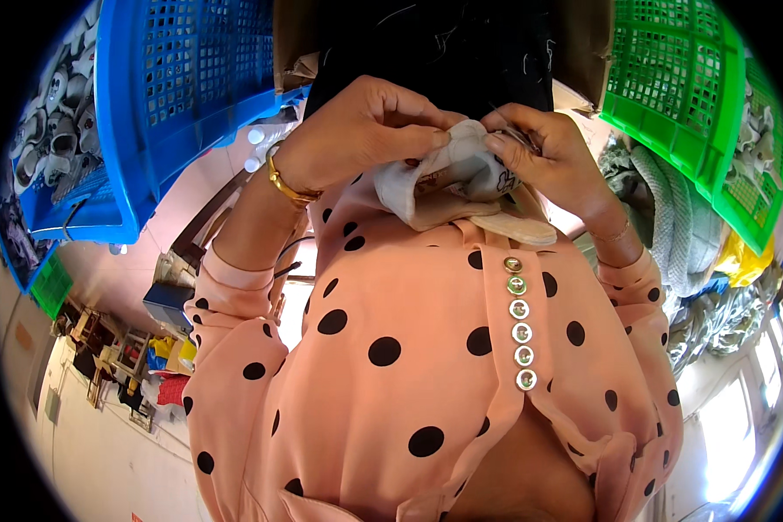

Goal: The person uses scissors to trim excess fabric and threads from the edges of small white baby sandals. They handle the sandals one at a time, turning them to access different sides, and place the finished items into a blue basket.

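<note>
Both my hands are held up together in front of my chest, closed on a small pale fabric piece (474, 161) with printed figures and a beige flap hanging below. On its left upper edge, my left hand (374, 126), with a gold bracelet at the wrist, pinches the cloth between thumb and forefinger. At the right edge, the thumb and fingers of my right hand (548, 152) grip the same cloth. Something thin and dark shows among the right fingers, too small to name. The piece is bunched and partly open, so its kind is unclear.
To the left stands a blue plastic basket (130, 196); several small grey-white items (61, 130) lie beside it. A green basket (661, 78) stands at the right, above piled grey textiles (670, 217) and a yellow bag (746, 261). Dark cloth (435, 52) lies beyond my hands.
</note>
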